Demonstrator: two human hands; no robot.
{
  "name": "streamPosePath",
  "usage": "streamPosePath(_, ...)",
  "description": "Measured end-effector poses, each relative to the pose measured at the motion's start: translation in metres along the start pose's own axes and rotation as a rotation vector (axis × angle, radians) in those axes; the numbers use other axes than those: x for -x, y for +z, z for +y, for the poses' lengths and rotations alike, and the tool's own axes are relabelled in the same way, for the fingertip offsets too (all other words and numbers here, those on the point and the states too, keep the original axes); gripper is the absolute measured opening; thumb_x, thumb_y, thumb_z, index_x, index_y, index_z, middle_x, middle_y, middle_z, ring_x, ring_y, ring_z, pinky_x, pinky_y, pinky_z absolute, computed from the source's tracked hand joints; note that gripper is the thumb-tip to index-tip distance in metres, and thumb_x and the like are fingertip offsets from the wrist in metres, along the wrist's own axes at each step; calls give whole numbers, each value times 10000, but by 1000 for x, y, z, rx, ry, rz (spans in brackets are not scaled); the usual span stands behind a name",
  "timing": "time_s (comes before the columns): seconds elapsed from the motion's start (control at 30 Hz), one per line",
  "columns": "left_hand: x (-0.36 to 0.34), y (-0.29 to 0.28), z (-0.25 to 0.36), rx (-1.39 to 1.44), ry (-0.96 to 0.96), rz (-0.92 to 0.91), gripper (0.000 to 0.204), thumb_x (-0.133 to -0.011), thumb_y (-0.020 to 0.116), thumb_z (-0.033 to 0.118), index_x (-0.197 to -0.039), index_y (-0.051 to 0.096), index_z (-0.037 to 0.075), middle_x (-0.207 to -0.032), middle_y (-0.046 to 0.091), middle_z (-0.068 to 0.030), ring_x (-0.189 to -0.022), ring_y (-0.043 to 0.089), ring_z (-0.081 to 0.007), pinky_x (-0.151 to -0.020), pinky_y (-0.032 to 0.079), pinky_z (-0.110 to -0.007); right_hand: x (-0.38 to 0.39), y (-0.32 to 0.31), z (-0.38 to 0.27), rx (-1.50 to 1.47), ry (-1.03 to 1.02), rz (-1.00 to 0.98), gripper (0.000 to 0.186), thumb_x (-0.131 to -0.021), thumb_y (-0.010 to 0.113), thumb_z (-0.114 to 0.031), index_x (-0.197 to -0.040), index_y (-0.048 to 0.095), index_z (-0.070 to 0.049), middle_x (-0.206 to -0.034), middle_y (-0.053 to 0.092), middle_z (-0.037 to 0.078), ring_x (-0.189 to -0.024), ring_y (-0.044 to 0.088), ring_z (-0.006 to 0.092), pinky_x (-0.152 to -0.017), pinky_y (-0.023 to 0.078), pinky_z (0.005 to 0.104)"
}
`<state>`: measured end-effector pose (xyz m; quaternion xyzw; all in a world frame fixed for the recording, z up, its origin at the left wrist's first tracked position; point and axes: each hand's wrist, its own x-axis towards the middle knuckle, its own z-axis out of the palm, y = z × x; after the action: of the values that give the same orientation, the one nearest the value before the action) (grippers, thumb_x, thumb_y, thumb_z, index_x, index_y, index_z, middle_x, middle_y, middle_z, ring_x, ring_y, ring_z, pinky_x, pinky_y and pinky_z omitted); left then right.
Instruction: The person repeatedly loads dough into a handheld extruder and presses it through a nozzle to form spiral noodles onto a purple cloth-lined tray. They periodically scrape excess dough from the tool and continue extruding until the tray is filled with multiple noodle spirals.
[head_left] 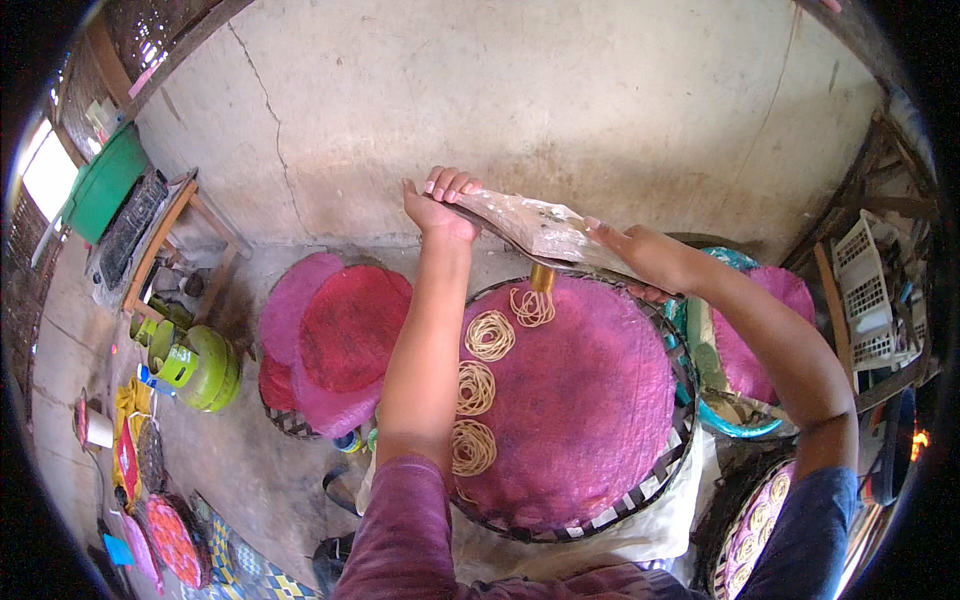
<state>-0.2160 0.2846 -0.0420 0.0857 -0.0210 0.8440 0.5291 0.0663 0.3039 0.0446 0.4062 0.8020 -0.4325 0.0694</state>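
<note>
Left fingers clamped on worn board, right fingers too, partly hidden — top of golden tube covered.

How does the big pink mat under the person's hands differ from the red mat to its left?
The pink mat is purplish pink; the red mat is deep red.
The pink mat bears pale coils; the red mat shows none.
The pink mat lies on a tray; the red mat overlaps a purple mat.
Both look roundish.
</note>
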Motion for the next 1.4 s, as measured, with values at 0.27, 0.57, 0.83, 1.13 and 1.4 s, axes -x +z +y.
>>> streamPosePath(0.27,11,3,16,-68,15,46,537,-953,191,548,-563,314,200,-475,259,65,-428,247,-104,-499,280,-287,-12,16,17,-1,5,53,844,-934,305,-713,-900,647,58,-564,509,81,-484,536,171,-445,438,316)
streamPosePath(0.57,-7,-5,-21,-182,-47,-1,563,-969,200,571,-749,499,148,-664,487,-15,-592,449,-163,-631,389,-317,-12,5,39,-2,-42,198,851,-935,307,-710,-784,650,55,-554,531,111,-516,572,202,-495,465,348)
streamPosePath(0.83,58,-38,-40,-1763,-474,-62,673,-1002,241,565,-1472,318,89,-1352,516,-106,-1198,491,-213,-1072,312,-398,-7,4,60,-194,-50,135,852,-906,339,-742,-875,664,45,-585,510,55,-500,517,156,-450,417,305)
streamPosePath(1.13,53,-75,-46,-1692,-618,-103,701,-1009,227,573,-1442,394,48,-1312,561,-146,-1222,495,-229,-1076,315,-358,-19,13,69,-222,-91,235,723,-958,334,-673,-831,630,-25,-508,426,-3,-401,385,96,-369,289,267)
streamPosePath(1.4,75,-71,-28,-1989,-452,-176,754,-997,203,607,-1405,424,12,-1329,546,-236,-1292,452,-324,-1101,275,-420,-8,7,80,-359,-61,257,786,-919,390,-702,-929,668,33,-576,517,61,-462,469,134,-414,348,303)
